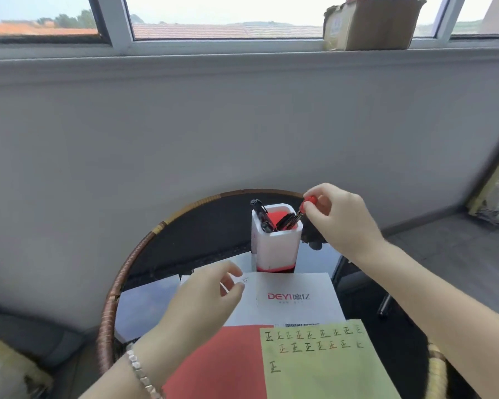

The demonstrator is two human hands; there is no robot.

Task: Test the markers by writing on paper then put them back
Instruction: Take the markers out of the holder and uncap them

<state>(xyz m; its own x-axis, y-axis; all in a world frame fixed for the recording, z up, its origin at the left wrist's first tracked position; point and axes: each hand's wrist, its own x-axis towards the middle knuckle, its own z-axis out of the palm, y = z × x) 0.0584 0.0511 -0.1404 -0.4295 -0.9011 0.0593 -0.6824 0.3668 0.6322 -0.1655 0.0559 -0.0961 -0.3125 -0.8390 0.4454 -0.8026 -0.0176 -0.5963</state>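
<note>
White pen holder on our table contains several markers. Our right hand pinches the red-capped marker at its rim; our left hand hovers loosely curled, empty, above the papers.

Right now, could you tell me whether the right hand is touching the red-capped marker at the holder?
Touching. The head view shows the right hand pinching the red-capped marker by its cap, its lower end inside the white holder.

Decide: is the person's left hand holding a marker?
No: the left hand hovers empty over the white printed sheet.
</note>
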